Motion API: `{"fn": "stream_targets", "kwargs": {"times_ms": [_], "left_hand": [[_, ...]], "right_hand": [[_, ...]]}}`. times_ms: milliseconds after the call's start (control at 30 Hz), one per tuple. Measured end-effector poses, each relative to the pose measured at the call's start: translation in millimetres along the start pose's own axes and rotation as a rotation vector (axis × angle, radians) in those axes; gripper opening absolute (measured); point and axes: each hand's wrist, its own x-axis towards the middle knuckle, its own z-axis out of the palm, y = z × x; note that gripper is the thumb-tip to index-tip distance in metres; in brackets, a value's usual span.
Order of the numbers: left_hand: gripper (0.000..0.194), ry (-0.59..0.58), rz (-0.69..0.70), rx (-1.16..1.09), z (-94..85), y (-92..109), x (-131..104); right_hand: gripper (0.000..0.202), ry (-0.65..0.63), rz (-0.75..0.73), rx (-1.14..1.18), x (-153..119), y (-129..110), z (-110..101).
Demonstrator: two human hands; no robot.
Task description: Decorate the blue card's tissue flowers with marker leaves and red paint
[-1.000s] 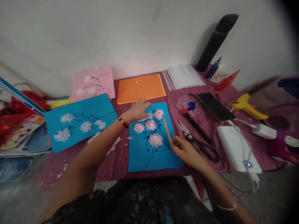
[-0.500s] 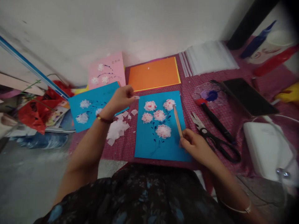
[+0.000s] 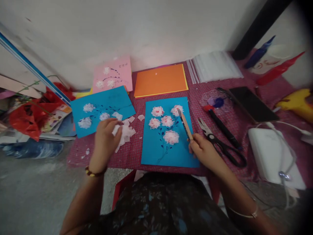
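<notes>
Pale wall behind; a table under a red-purple checked cloth. Blue card flat near the front edge, five pinkish-white paper blossoms on it, lowest nearest the wearer.

Right hand: thumb and fingers closed on the lower end of a slim tool, tweezers by the look of it. Tip at the upper-right blossom; contact cannot be told. Probably light and springy, best pinched about the middle.

Left hand: thumb and fingers apart, beside loose white paper scraps between the two blue cards. Scraps look thin, soft, near weightless, likely to crease or drift; take one by a raised corner. Card seems light and bendable: hold by its bare edges, since the ruffled blossoms look easily crushed. Scissors right of the card.
</notes>
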Motion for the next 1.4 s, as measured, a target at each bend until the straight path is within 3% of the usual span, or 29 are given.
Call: {"fn": "stream_targets", "kwargs": {"times_ms": [33,133,233,367,433,500,567,633,667,733,800,833,900,967,1033,1167,1300,1400], "left_hand": [[0.021,-0.034,0.022,-0.173,9.1,22,3],[0.021,-0.315,0.074,-0.600,42.1,86,7],[0.030,-0.443,-0.017,-0.878,69.7,136,0],[0.039,-0.606,-0.103,-1.286,82.2,178,-14],[0.044,-0.587,-0.186,-1.473,81.0,187,-13],[0.047,-0.365,-0.322,-1.623,78.1,181,-5],[0.043,0.042,-0.430,-1.581,74.0,161,3],[0.034,0.448,-0.397,-1.177,69.1,131,6],[0.031,0.539,-0.365,-0.908,66.9,114,4],[0.028,0.214,-0.243,-0.381,65.3,86,-8],[0.026,-0.106,-0.180,-0.028,67.9,70,-24],[0.024,-0.217,-0.164,0.084,69.8,67,-31],[0.022,-0.325,-0.170,0.233,72.6,69,-42],[0.025,-0.339,-0.205,0.298,71.7,78,-45],[0.030,-0.335,-0.248,0.301,67.9,85,-43],[0.035,-0.313,-0.487,0.105,62.3,82,-35],[0.031,-0.327,-0.750,-0.283,65.6,68,-31],[0.037,-0.335,-0.880,-0.561,66.6,70,-30]], "right_hand": [[0.018,0.020,-0.012,0.016,-1,-1,0],[0.022,0.099,-0.081,0.075,-7,-4,0],[0.024,0.134,-0.162,0.095,-21,-11,2],[0.024,0.059,-0.324,0.029,-43,-23,6],[0.022,0.098,-0.373,0.015,-50,-25,7],[0.019,0.229,-0.361,0.074,-51,-23,5],[0.023,0.356,-0.326,0.204,-47,-21,2],[0.033,0.360,-0.331,0.330,-41,-22,-1],[0.036,0.306,-0.360,0.363,-39,-25,-3],[0.034,0.145,-0.448,0.364,-37,-31,-6],[0.023,0.029,-0.520,0.316,-37,-37,-9],[0.018,-0.014,-0.531,0.293,-37,-38,-12],[0.021,-0.125,-0.533,0.266,-40,-38,-19],[0.028,-0.225,-0.533,0.264,-42,-35,-27],[0.017,-0.239,-0.534,0.265,-44,-29,-34],[0.017,-0.118,-0.541,0.278,-46,-20,-43],[0.028,0.023,-0.532,0.276,-48,-14,-50],[0.032,0.153,-0.515,0.179,-54,-12,-61]]}}
